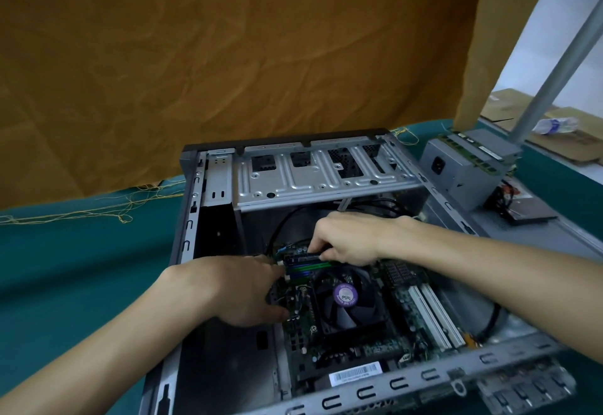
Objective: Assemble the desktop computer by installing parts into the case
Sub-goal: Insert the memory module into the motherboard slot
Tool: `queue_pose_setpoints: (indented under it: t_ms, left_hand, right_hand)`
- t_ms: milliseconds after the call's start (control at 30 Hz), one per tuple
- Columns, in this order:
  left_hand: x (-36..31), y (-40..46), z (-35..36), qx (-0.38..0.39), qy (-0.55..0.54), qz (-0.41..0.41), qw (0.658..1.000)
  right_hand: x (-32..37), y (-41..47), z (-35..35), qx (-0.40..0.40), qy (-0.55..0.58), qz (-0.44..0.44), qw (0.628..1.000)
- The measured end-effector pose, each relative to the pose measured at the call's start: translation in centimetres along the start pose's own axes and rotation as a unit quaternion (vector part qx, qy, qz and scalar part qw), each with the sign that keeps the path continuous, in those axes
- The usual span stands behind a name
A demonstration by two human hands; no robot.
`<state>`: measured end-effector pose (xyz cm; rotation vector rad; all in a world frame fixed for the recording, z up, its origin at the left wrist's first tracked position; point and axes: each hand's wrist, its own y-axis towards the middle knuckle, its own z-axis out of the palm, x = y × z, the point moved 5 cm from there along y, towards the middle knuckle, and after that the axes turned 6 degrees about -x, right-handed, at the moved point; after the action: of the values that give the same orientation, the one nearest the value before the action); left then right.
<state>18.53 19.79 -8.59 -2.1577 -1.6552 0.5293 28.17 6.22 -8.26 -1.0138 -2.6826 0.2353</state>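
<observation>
Fingers of the right hand [346, 238] are pinching a memory stick [301, 256] over the motherboard slots [300, 272] to seat it; just left, the left hand [241, 287] is bracing, fingertips hidden.

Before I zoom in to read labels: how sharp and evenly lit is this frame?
Head view: wide-angle bending curves the case edges; fan sticker text is soft; both hands shade the memory slots; bright window glare at upper right.
</observation>
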Motion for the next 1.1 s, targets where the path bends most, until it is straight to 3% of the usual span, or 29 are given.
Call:
queue_pose_setpoints:
  t_ms: [133, 700, 900, 1100]
  left_hand:
    - [-0.2, -0.1, -0.2, -0.001, -0.005, 0.001, 1.000]
    - [-0.3, -0.2, -0.1, -0.012, -0.007, 0.004, 1.000]
    - [-0.3, 0.0, 0.0, -0.027, 0.009, 0.014, 0.999]
    - [0.0, 0.8, -0.4, -0.020, -0.009, 0.022, 1.000]
  right_hand:
    - [0.2, 0.0, -0.4, -0.017, -0.049, -0.024, 0.998]
    - [-0.2, 0.2, 0.3, 0.007, -0.013, -0.020, 1.000]
    - [-2.2, -1.0, -0.9, -0.015, -0.075, 0.018, 0.997]
    - [-3.3, -1.0, -1.3, 0.008, -0.070, 0.015, 0.997]
